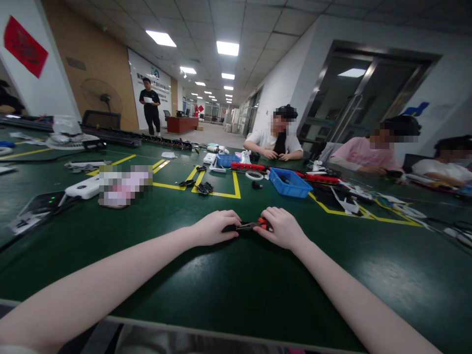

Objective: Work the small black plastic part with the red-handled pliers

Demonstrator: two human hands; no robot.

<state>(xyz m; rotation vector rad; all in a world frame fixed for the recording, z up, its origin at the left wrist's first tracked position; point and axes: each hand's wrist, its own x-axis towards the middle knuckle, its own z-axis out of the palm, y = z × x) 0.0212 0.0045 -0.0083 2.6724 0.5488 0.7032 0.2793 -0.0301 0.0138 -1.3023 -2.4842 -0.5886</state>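
Note:
In the middle of the head view, my right hand [283, 228] is wrapped round the red-and-black handles of a pair of pliers [248, 226]. The slim metal jaws point left and reach a small black part [229, 228]. My left hand [216, 227] pinches that part between thumb and fingers, low over the green table [228, 290]. Most of the part is hidden by my fingers, so its shape is unclear. Whether the jaws are closed on it I cannot tell.
Beyond my hands lie several black parts [204, 188], a blue bin [289, 183] and a roll of white tape [254, 175]. To the left are a white power strip [85, 187] and a blurred-out pink object [125, 187]. Co-workers sit across the table.

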